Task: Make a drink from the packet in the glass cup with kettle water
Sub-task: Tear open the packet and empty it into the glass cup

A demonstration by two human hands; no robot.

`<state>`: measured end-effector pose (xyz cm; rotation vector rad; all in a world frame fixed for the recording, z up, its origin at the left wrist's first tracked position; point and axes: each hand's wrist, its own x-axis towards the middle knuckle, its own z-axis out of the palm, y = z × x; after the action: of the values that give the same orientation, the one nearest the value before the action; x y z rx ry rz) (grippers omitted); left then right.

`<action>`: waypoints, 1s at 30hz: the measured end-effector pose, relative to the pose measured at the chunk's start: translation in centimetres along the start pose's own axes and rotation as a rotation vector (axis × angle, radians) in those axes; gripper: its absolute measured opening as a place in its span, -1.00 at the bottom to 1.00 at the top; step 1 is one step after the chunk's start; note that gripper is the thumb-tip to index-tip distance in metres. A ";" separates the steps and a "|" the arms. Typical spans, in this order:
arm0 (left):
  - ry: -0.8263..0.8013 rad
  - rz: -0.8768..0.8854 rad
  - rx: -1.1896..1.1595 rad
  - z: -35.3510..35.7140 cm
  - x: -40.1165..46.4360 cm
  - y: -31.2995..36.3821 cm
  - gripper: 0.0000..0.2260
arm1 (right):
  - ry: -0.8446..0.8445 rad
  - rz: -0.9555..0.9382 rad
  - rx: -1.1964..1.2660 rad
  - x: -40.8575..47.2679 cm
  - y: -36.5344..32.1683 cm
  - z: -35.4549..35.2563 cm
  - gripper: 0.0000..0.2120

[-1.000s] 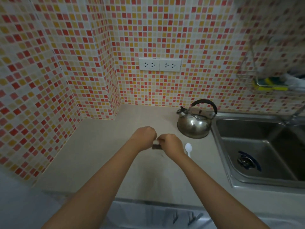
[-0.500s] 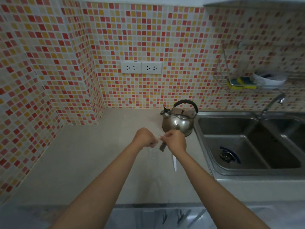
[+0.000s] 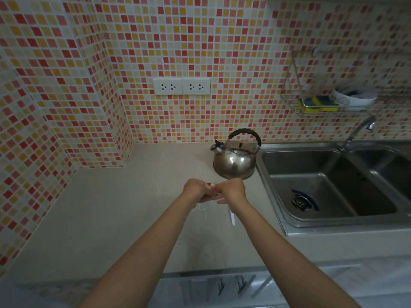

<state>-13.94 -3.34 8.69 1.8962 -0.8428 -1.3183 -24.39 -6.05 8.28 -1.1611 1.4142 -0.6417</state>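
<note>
Pinching the packet between left hand and right hand, above the glass cup; kettle at 1 o'clock. Tear fully, keep the opening centred over the cup, tap powder out.

Beige counter bearing kettle, spoon

— Report the position of your arms.
— Both my forearms reach forward and converge, bare to the elbow.
— Hands?
— My left hand is curled into a loose fist, knuckles up. My right hand meets it, fingertips pinched against the left; lower fingers extend toward each other, touching.
</note>
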 end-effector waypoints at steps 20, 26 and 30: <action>0.151 0.093 0.019 0.1 1.9 -1.1 -0.83 | -0.016 -0.071 -0.118 1.1 0.0 -0.2 -0.86; 0.150 0.089 -0.006 -0.1 2.1 -1.1 -0.79 | -0.095 -0.050 -0.120 1.7 -0.2 0.0 -0.79; 0.053 0.111 -0.162 -1.3 2.0 -1.7 -0.79 | -0.219 -0.077 -0.057 1.7 -0.3 -0.8 -0.75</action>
<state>-11.95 -3.82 6.61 1.7264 -0.7785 -1.2257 -24.87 -7.89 8.01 -1.2948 1.2135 -0.5135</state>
